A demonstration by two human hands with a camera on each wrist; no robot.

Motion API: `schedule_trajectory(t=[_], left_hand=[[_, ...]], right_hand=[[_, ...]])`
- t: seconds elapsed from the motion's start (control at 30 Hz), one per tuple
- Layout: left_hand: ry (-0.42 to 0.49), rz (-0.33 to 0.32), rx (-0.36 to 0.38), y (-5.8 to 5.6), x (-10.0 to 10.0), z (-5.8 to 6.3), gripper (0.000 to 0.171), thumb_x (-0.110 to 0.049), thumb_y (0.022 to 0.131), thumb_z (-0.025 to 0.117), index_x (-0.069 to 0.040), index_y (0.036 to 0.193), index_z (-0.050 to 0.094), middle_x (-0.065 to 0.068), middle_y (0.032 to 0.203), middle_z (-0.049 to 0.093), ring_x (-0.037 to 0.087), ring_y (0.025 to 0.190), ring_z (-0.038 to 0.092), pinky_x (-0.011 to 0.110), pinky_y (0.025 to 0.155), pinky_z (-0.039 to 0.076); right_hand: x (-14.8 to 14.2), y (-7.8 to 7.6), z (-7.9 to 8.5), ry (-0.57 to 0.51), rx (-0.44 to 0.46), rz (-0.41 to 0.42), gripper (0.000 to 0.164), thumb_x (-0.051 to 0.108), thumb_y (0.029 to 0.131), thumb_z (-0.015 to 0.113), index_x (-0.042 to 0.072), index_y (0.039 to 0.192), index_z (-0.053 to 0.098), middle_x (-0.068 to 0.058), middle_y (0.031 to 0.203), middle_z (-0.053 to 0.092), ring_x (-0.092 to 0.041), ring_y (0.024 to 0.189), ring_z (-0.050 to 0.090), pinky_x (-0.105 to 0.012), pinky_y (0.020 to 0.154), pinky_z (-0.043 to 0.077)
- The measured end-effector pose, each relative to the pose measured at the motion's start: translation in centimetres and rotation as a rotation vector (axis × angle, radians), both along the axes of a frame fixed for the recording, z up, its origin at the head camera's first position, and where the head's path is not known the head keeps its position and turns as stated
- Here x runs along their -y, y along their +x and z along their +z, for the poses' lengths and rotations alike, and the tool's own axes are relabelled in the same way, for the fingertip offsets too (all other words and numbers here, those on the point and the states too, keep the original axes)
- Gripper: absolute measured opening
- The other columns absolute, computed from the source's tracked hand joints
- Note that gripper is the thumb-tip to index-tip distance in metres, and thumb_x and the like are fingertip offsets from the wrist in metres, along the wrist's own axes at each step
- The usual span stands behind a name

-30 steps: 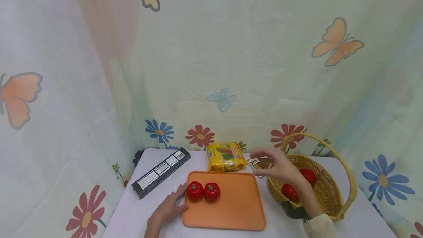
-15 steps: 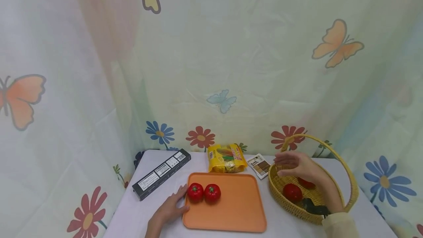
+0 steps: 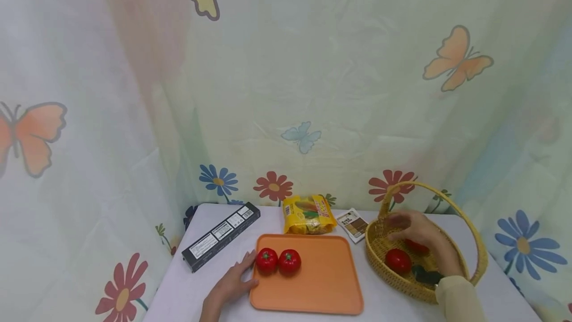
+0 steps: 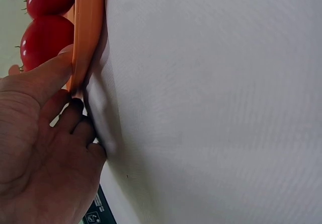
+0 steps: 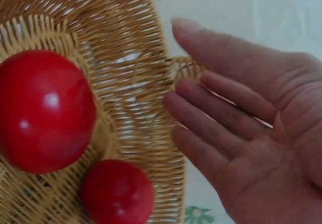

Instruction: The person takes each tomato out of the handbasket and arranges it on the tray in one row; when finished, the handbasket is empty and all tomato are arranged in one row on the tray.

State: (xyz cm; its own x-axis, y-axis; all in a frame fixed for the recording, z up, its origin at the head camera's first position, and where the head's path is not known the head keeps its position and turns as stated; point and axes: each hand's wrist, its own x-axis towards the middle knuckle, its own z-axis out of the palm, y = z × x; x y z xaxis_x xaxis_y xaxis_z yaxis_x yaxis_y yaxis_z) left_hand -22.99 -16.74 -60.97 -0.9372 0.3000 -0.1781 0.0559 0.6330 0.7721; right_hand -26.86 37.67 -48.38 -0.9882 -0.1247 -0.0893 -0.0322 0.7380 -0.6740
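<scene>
My left hand (image 3: pixel 232 282) rests at the left edge of the orange tray (image 3: pixel 326 282), with the thumb touching its rim in the left wrist view. Two red tomatoes (image 3: pixel 289 262) with green stems sit side by side at the tray's left. My right hand (image 3: pixel 420 230) is over the wicker basket (image 3: pixel 375 257), under its arched handle. In the right wrist view its relaxed fingers (image 5: pixel 201 113) hold nothing, close to the basket wall. Inside the basket lie a red round fruit (image 3: pixel 398 261) and another red fruit (image 3: pixel 416 247), partly hidden by the right hand in the head view.
A long black box (image 3: pixel 221 236) lies slanted at the table's left. Behind the tray is a yellow food packet (image 3: pixel 308 214). A small white and brown packet (image 3: pixel 353 225) lies between it and the basket. A patterned curtain (image 3: pixel 268 88) closes off the back.
My right hand has moved from above the small packet to the right, over the basket, and then slightly lower. The left hand stays at the tray's edge.
</scene>
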Motion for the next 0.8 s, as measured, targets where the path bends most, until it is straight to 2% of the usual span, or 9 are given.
schedule_trajectory(t=[0.2,0.4,0.57,0.8], left_hand=[[-0.008,0.007,0.01,0.0,-0.1,-0.1,0.081,-0.028,0.095,0.082,-0.021,0.166,0.044,0.015,0.173,0.037,0.062,0.155,0.024,0.08,0.122,0.023],[-0.019,0.023,0.019,0.1,-0.2,0.2,0.081,-0.028,0.095,0.082,-0.024,0.167,0.045,0.014,0.173,0.037,0.062,0.156,0.024,0.081,0.122,0.023],[-0.01,0.01,-0.004,0.0,-0.4,0.6,0.08,-0.027,0.095,0.082,-0.022,0.166,0.045,0.015,0.173,0.037,0.063,0.155,0.024,0.081,0.122,0.022],[-0.032,0.018,0.001,0.1,-0.3,0.5,0.08,-0.027,0.095,0.082,-0.021,0.166,0.045,0.017,0.173,0.037,0.065,0.153,0.024,0.083,0.119,0.024]], right_hand=[[-1.3,-0.3,-1.4,0.002,-0.019,-0.099,0.078,0.026,0.085,0.094,-0.009,0.145,0.058,-0.037,0.143,0.061,-0.058,0.133,0.055,-0.073,0.112,0.046],[-2.2,-0.5,-2.3,-0.056,0.002,-0.198,0.08,0.02,0.09,0.089,-0.012,0.151,0.049,-0.041,0.152,0.049,-0.061,0.138,0.046,-0.075,0.117,0.038],[-2.8,-0.6,-3.2,-0.056,-0.024,-0.267,0.076,0.015,0.091,0.087,-0.014,0.15,0.048,-0.043,0.15,0.049,-0.062,0.136,0.046,-0.076,0.117,0.038],[-3.4,-0.7,-4.8,-0.005,-0.041,-0.28,0.072,0.012,0.092,0.085,-0.019,0.146,0.048,-0.047,0.146,0.049,-0.064,0.131,0.048,-0.074,0.113,0.042]])
